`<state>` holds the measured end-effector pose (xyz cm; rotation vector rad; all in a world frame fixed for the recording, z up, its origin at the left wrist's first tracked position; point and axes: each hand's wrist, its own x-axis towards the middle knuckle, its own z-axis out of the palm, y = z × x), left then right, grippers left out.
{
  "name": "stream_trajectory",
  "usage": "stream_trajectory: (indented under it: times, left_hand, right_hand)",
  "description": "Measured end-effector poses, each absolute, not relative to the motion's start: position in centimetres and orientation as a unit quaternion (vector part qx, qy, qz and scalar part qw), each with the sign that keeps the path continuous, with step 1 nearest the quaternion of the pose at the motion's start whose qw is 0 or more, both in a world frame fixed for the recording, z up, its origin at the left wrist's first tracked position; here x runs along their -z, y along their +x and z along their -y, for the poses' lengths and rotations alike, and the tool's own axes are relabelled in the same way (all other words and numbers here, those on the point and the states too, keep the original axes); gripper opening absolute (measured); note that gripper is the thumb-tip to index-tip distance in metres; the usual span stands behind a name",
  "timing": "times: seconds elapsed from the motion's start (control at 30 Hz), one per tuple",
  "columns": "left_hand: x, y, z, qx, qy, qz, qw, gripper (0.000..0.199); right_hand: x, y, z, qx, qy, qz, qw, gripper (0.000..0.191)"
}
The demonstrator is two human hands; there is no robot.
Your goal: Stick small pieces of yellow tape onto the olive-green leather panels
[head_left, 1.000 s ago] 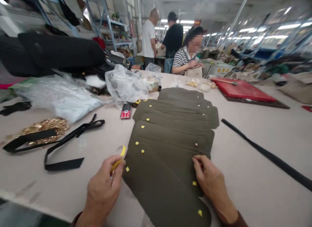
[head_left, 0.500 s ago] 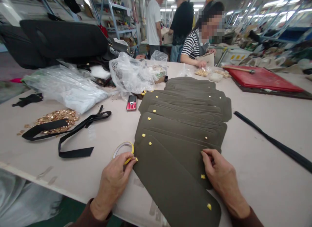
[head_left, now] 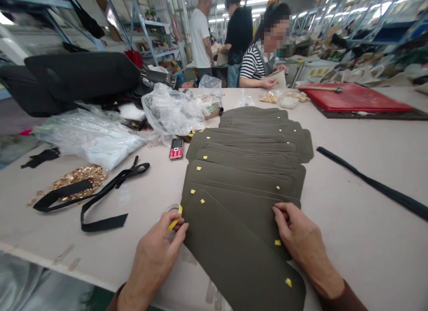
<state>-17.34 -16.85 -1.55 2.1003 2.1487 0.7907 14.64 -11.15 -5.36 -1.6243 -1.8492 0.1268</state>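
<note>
While the left hand (head_left: pixel 155 251) grips a thin ring-shaped roll of yellow tape (head_left: pixel 176 218) between thumb and fingers, the right hand (head_left: pixel 302 244) has its thumb and forefinger drawn together over smooth, matt olive-grey panels (head_left: pixel 234 233); whether anything sits between those fingertips I cannot tell. These flat, round-cornered panels overlap in a long fan running away from the person, between the two hands and beyond. Small yellow tape squares (head_left: pixel 202 201) dot both sides, and tiny shiny studs (head_left: pixel 277 187) show along the right.

Beneath spreads a pale, scuffed bench (head_left: pixel 361 222). On its left lie a flat black fabric strap (head_left: pixel 103 224), looped and twisted, a glittering heap of gold-coloured metal pieces (head_left: pixel 85 175) and crinkled clear plastic bags (head_left: pixel 100 132). A red-and-black keypad phone (head_left: pixel 176 149) lies near the fan; a glossy red slab (head_left: pixel 361 98) rests far right. Behind, a person in a striped top (head_left: pixel 251 63) sits before cluttered blue metal shelving (head_left: pixel 155 23).
</note>
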Motion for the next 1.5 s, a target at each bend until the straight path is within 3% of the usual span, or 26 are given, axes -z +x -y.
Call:
stream_trajectory:
  times: [0.27, 0.77, 1.03, 1.37, 1.5]
  left_hand:
    - [1.1, -16.5, 12.0, -0.351, 0.619, -0.702, 0.008, 0.020]
    - [2.4, -16.1, 9.0, -0.282, 0.631, -0.720, 0.064, 0.012]
    - [1.4, -15.3, 11.8, -0.337, 0.662, -0.668, 0.026, 0.030]
    - [3.3, -14.8, 10.5, -0.302, 0.639, -0.695, 0.132, 0.022]
    - [3.0, -14.6, 10.4, -0.292, 0.628, -0.711, 0.119, 0.026]
  right_hand:
    - [5.6, 14.8, 11.2, -0.063, -0.613, 0.707, 0.348, 0.025]
    - [5.5, 14.7, 11.1, -0.066, -0.618, 0.701, 0.349, 0.023]
    - [5.3, 14.7, 11.1, -0.063, -0.614, 0.707, 0.345, 0.024]
    - [5.4, 14.8, 11.2, -0.088, -0.621, 0.699, 0.342, 0.020]
    - [5.0, 14.6, 11.2, -0.094, -0.620, 0.703, 0.336, 0.015]
